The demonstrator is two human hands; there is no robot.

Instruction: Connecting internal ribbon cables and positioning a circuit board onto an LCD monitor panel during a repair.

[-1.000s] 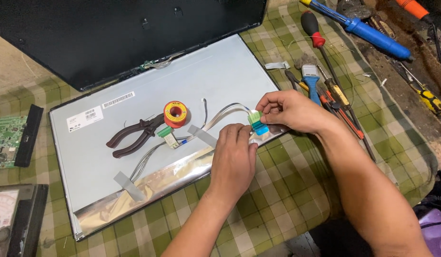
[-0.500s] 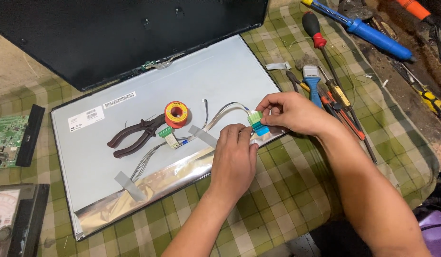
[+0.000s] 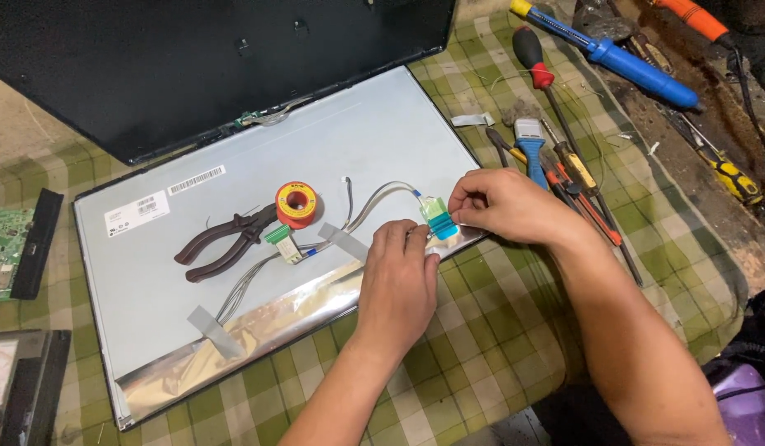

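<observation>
Green-blue connector [image 3: 439, 220] pinched between left hand [image 3: 396, 277], right hand [image 3: 506, 205]

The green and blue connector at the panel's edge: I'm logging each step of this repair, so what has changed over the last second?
Nothing visibly changed. The right hand still pinches the green and blue connector at the panel edge, the left hand still rests beside it, and the pliers and solder spool lie where they were.
</observation>
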